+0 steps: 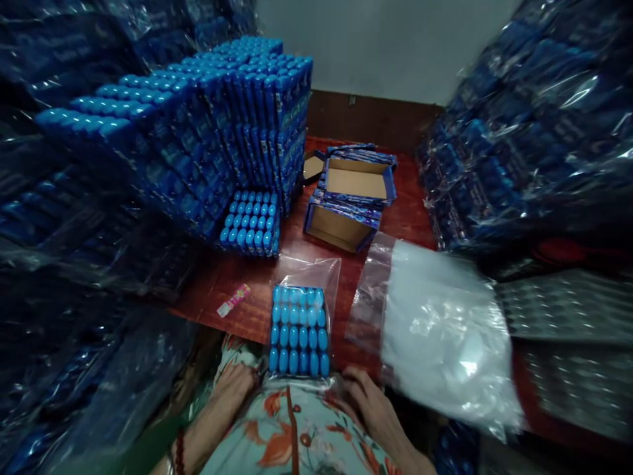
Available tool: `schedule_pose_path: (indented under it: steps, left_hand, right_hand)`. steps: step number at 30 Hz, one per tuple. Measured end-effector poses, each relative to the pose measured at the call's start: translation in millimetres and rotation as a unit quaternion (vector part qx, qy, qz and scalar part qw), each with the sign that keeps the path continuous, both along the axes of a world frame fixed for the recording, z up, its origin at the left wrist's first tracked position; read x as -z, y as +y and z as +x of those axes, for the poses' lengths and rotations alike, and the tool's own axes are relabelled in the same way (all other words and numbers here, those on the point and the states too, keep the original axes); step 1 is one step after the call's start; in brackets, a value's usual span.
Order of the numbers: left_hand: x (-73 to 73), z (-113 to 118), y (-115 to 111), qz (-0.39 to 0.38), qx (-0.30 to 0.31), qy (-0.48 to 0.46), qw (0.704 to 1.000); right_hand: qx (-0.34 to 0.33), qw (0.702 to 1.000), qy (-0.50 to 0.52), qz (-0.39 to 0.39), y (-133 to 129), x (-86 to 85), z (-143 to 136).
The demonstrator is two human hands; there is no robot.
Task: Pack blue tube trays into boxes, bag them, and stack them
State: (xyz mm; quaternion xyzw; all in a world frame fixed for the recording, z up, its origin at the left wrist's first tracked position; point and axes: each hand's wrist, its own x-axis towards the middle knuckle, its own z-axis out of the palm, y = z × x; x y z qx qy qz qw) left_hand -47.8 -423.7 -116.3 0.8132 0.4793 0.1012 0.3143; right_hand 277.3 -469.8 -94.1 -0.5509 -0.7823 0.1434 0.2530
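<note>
A block of blue capsule-shaped items [299, 330] lies inside a clear plastic bag [332, 280] at the table's front edge, close against the floral shirt. At the bag's lower left corner is my left hand [240, 381], its fingers curled; what they hold is too small to make out. On the lower right side, my right hand [364, 396] rests near the bag's edge with bent fingers, and its grip on the plastic is unclear. A similar blue block [251, 223] sits farther back, beside the tall stacks.
Tall stacks of blue packs [267, 99] stand at the back left. Open cardboard boxes [356, 179] are piled at the centre back. Clear plastic bags [440, 330] and clear trays [568, 307] lie right. A pink wrapper [234, 300] is front left. Wrapped packs [534, 132] rise right.
</note>
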Motion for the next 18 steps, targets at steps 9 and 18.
schedule_pose_path:
  steps: [9, 18]
  left_hand:
    - [-42.6, 56.8, 60.9, 0.034, 0.107, 0.194, 0.975]
    - [-149.0, 63.9, 126.5, 0.305, -0.011, -0.017, 0.952]
  right_hand:
    - [-0.051, 0.988, -0.102, 0.105, 49.7, -4.2, -15.0]
    - [0.132, 0.954, 0.161, 0.214, 122.3, -99.9, 6.3]
